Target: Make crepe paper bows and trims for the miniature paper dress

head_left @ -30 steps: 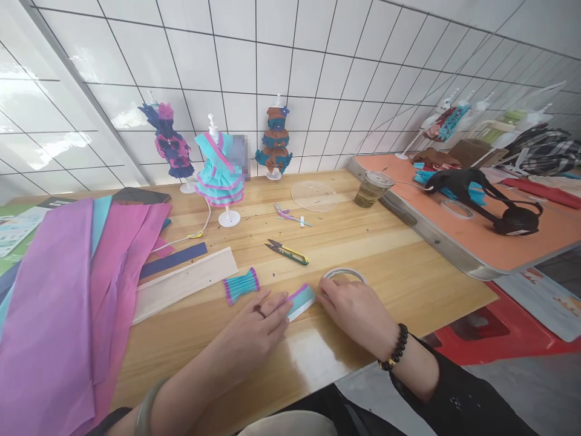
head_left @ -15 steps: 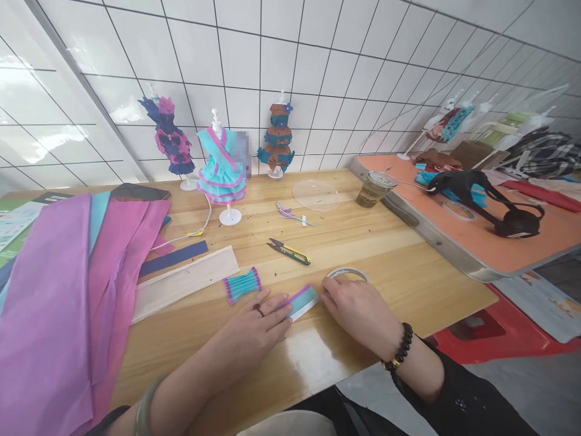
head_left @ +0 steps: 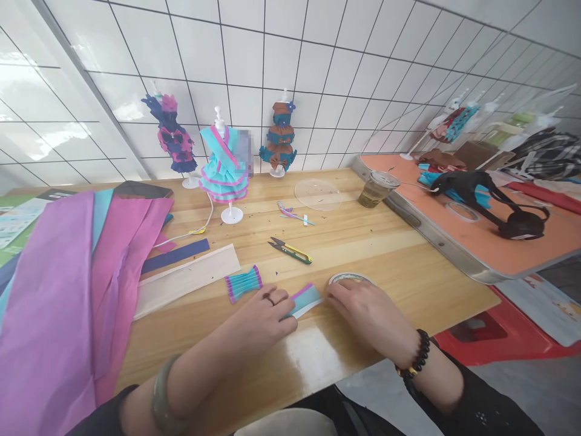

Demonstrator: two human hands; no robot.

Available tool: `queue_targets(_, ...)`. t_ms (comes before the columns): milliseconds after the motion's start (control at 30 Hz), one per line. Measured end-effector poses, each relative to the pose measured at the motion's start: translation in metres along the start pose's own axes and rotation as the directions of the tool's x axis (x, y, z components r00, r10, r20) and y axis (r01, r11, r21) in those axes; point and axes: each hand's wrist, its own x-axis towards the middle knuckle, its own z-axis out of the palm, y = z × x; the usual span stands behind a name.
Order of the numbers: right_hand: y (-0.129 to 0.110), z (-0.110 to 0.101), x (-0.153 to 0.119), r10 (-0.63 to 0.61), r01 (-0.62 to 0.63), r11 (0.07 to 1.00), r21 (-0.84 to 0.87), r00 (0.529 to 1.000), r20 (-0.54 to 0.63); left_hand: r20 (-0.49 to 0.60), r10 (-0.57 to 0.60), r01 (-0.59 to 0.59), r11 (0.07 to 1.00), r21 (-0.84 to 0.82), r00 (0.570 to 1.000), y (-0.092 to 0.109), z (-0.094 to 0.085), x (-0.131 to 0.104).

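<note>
A short light-blue crepe paper strip [head_left: 307, 298] with a purple edge and a white lower edge lies flat on the wooden table. My left hand [head_left: 267, 312] has its fingers bent and closed on the left end of this strip, hiding that part. Just right of the strip, my right hand [head_left: 365, 309] is closed on a roll of tape [head_left: 351, 277], and its fingers hide the roll's near side. A pleated blue piece with purple ends [head_left: 244, 283] rests beyond my left hand. Thread snips [head_left: 290, 250] with yellow-and-green handles lie farther back.
Paper sheets [head_left: 49, 290] cover the left side, beside a pale strip [head_left: 190, 278] and a navy strip [head_left: 176, 255]. Dressed mini mannequins [head_left: 224, 163] stand along the tiled wall. A lidded cup [head_left: 376, 191] sits near the orange table [head_left: 494, 254] at right.
My left fingers have gone from lying flat on the strip to bending around its left end. My right hand and the tape roll have shifted slightly right, away from the strip.
</note>
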Motion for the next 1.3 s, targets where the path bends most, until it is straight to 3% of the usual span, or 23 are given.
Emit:
queue_targets(333,0.002,-0.001,0.001,-0.003,0.004,1.000,-0.023,0.999,0.043,-0.003,0.050,-0.050,0.999,-0.014,0.999,-0.008,0.012,0.013)
queue_targets(867,0.000,0.009,0.009,0.033,-0.030,0.987,-0.158,0.999,0.018,0.043,0.013,-0.010,0.998,-0.055,0.999,-0.007,0.015,0.018)
queue_targets(1300,0.004,0.005,0.007,-0.010,0.016,0.995,-0.097,0.998,0.061,0.021,-0.038,0.039,0.996,-0.081,0.999,-0.008,0.017,0.016)
